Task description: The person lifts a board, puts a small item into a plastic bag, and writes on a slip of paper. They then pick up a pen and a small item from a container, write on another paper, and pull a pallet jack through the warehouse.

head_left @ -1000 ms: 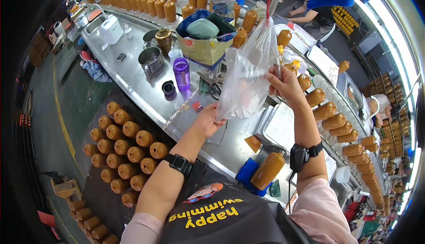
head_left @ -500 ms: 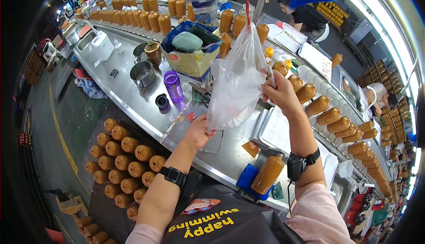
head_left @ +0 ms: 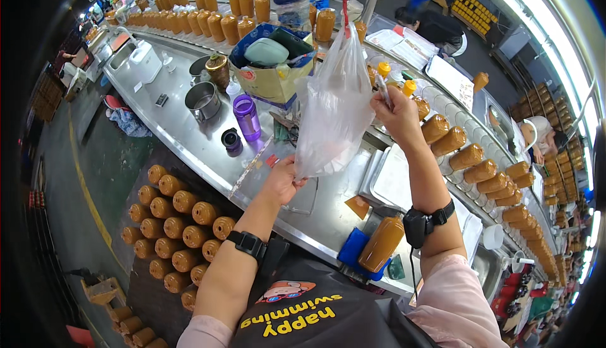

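1. Bag (head_left: 334,117), clear plastic, is hung in front of the person, above the metal bench (head_left: 167,124); its top is gathered at a red tie (head_left: 345,8).
2. Pale contents are seen blurred through the film near the bottom; kind cannot be told.
3. Lower left corner of the bag is gripped by the left hand (head_left: 281,182), fingers folded in, thumb side against the film.
4. Right hand (head_left: 398,115) is curled nearly closed beside the bag's right edge; a thin greyish piece (head_left: 381,86) is pinched there, pointing up. Whether the film is also touched cannot be told.
5. Behind the bag, to the left, a carton (head_left: 276,88) is filled with a pale green case (head_left: 266,52) and other items.
6. Purple bottle (head_left: 246,118) is stood left of the bag, black cap (head_left: 231,139) just beside it, metal pot (head_left: 203,102) farther left.
7. Brown bottle (head_left: 382,243) is laid tilted on a blue cloth (head_left: 355,247) at the near bench edge; a white-topped tray (head_left: 398,174) is placed beyond it.
8. More brown bottles (head_left: 184,201) are grouped on a dark board, lower left.
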Motion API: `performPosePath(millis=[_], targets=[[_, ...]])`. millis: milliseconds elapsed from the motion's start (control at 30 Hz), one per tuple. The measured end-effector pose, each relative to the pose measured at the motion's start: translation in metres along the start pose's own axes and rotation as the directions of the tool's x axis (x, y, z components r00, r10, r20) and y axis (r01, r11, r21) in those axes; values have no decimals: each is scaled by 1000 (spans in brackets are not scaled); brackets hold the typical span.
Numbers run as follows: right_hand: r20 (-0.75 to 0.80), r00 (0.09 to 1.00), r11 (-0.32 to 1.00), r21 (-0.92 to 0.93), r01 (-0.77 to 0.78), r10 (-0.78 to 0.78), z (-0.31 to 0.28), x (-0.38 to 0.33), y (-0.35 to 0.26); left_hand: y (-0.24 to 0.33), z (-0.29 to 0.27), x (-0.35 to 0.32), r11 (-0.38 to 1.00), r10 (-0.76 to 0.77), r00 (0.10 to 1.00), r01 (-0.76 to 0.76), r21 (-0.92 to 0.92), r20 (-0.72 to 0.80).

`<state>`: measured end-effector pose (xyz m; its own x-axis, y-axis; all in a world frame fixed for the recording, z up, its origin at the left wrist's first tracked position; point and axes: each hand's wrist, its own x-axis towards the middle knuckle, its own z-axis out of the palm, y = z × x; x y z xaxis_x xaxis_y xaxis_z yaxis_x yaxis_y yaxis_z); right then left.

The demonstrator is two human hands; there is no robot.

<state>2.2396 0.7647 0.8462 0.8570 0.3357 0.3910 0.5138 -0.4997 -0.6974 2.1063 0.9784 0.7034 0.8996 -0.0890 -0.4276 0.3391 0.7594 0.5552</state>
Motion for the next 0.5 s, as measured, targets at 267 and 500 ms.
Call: performPosePath(millis=[267,500], targets=[[-237,965,895,446,2,116,3,-11,-16,4,-10,-3,998,25,1000,-25,60,-9],[-306,921,786,618,-1,241,3,-29,-20,8,-39,-3,994,54,996,-47,95,-67]])
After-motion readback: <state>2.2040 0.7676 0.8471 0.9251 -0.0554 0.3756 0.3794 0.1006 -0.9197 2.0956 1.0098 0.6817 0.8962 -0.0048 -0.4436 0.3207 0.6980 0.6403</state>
